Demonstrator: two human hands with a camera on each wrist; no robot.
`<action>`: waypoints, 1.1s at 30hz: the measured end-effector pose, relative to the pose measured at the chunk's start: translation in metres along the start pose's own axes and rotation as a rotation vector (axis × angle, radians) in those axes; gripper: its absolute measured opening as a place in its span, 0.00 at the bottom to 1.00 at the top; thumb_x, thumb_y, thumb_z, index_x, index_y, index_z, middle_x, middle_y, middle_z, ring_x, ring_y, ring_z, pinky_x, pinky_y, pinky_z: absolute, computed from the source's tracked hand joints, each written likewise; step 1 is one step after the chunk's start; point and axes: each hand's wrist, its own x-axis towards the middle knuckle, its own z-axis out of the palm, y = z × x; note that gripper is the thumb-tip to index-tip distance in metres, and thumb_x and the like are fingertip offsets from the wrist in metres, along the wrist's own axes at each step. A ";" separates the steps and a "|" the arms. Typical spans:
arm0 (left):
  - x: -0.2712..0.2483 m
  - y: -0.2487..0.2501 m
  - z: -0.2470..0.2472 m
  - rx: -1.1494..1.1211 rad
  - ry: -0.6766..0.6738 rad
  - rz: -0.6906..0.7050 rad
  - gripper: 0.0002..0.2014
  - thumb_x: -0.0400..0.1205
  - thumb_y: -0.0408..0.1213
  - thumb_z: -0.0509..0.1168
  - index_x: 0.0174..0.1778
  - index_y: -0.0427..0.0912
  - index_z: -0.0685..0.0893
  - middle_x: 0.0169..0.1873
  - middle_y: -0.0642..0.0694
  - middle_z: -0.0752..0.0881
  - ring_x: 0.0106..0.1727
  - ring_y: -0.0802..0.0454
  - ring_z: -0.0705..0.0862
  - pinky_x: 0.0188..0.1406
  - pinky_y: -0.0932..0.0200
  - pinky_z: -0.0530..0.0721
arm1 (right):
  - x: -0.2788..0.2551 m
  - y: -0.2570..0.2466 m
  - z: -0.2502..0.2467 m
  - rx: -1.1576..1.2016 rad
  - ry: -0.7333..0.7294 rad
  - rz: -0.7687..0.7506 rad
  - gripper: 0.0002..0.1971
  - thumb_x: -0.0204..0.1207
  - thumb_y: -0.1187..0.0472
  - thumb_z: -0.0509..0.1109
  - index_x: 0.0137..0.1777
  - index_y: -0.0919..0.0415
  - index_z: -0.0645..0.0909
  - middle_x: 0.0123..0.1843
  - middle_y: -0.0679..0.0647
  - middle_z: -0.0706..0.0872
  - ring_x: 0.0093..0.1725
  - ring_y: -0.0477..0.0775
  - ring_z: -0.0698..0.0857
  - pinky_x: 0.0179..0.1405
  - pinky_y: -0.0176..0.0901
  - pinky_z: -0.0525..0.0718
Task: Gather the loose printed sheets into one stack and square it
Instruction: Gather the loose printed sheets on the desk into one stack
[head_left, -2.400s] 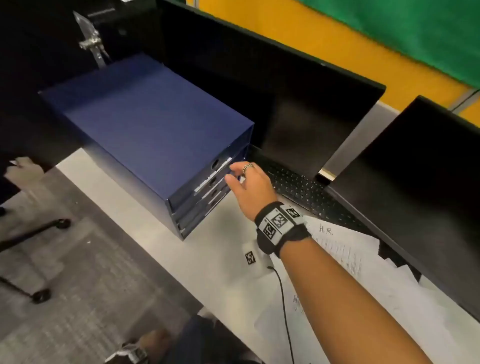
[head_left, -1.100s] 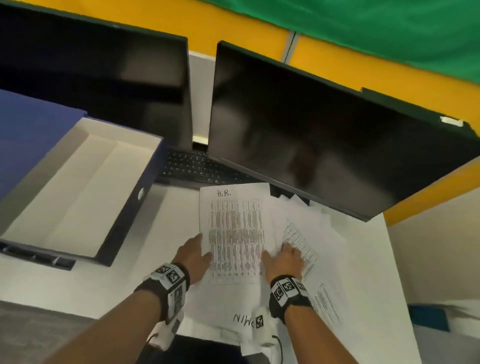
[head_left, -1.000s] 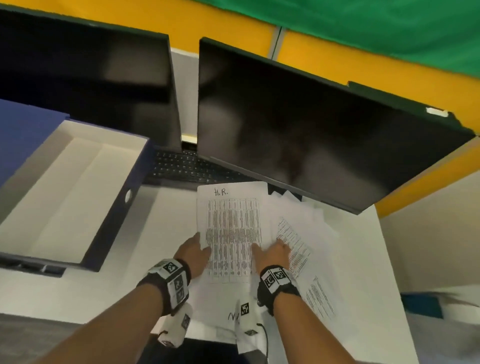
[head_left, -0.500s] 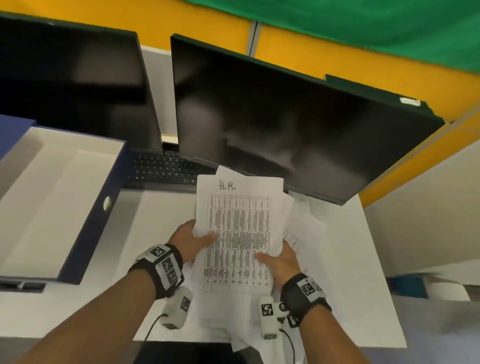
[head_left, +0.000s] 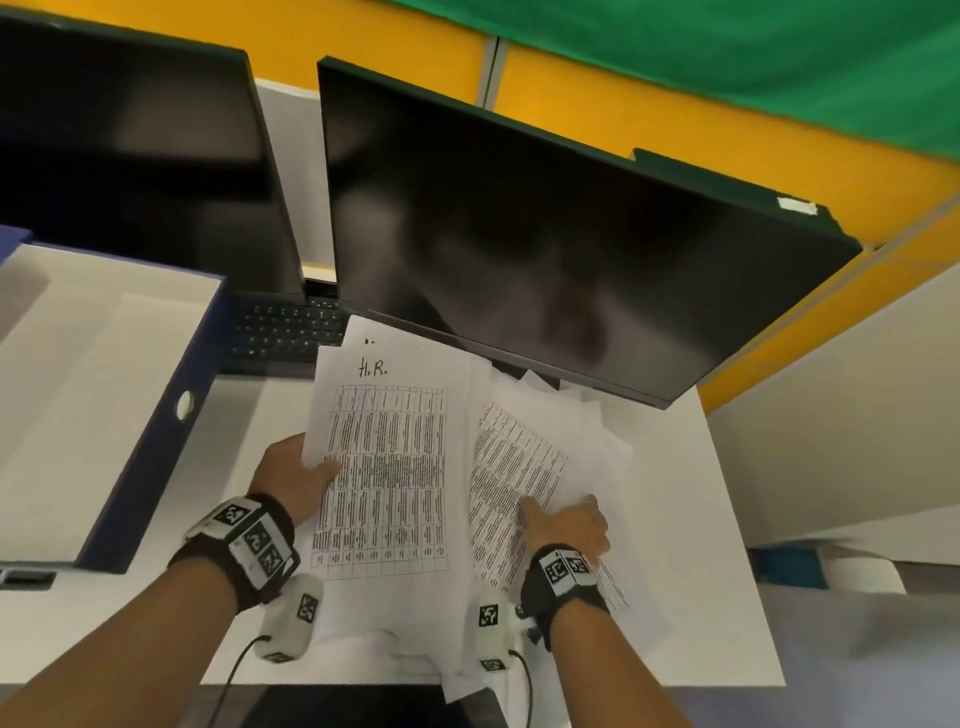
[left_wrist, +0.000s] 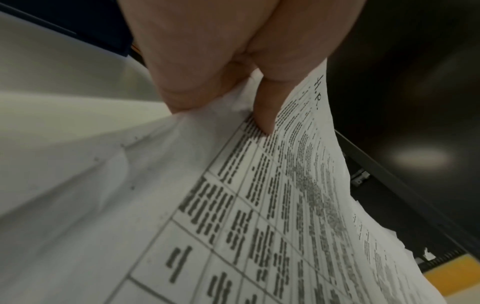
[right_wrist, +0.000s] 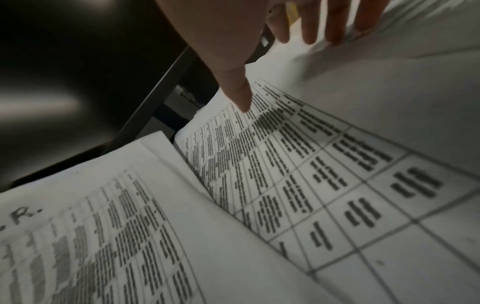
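A sheet with a printed table and "H.R." handwritten on top (head_left: 384, 467) heads a small lifted bundle. My left hand (head_left: 311, 467) pinches its left edge, thumb (left_wrist: 265, 115) on the print and fingers underneath. To its right a second printed sheet (head_left: 511, 467) lies skewed on a fan of loose white sheets (head_left: 587, 431) that reaches under the monitor. My right hand (head_left: 561, 512) rests on that sheet, thumb (right_wrist: 241, 96) on the print and straight fingers (right_wrist: 335, 26) spread over the white sheets. More sheets stick out over the desk's front edge (head_left: 457, 670).
An open blue drawer box (head_left: 156, 441) with a white inside stands at the left. Two dark monitors (head_left: 545, 234) (head_left: 130, 156) stand behind, with a black keyboard (head_left: 291, 327) under them. The white desk (head_left: 701, 571) ends close to the right of the sheets.
My right hand has let go of the H.R. bundle's right edge and moved right onto the skewed printed sheet. My left hand still holds the bundle. Earlier the drawer was opened.
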 end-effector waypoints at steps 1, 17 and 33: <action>-0.001 0.001 -0.001 0.005 -0.003 0.002 0.15 0.83 0.32 0.68 0.67 0.38 0.83 0.60 0.40 0.88 0.51 0.45 0.84 0.60 0.47 0.82 | 0.000 -0.002 0.001 -0.024 -0.022 -0.011 0.57 0.66 0.38 0.77 0.85 0.61 0.49 0.84 0.60 0.58 0.81 0.66 0.60 0.79 0.62 0.62; 0.003 -0.001 -0.012 -0.023 0.015 -0.014 0.15 0.83 0.31 0.69 0.65 0.39 0.84 0.59 0.42 0.88 0.57 0.42 0.86 0.60 0.48 0.83 | -0.010 -0.048 0.015 -0.064 -0.236 -0.046 0.61 0.69 0.54 0.82 0.85 0.67 0.35 0.81 0.66 0.65 0.78 0.63 0.71 0.73 0.50 0.73; 0.014 -0.010 0.005 0.152 -0.123 -0.037 0.17 0.83 0.40 0.68 0.66 0.38 0.82 0.60 0.44 0.86 0.59 0.43 0.85 0.62 0.52 0.82 | -0.066 -0.104 -0.176 0.533 0.088 -0.848 0.22 0.70 0.63 0.80 0.64 0.59 0.82 0.56 0.45 0.87 0.53 0.39 0.87 0.48 0.27 0.84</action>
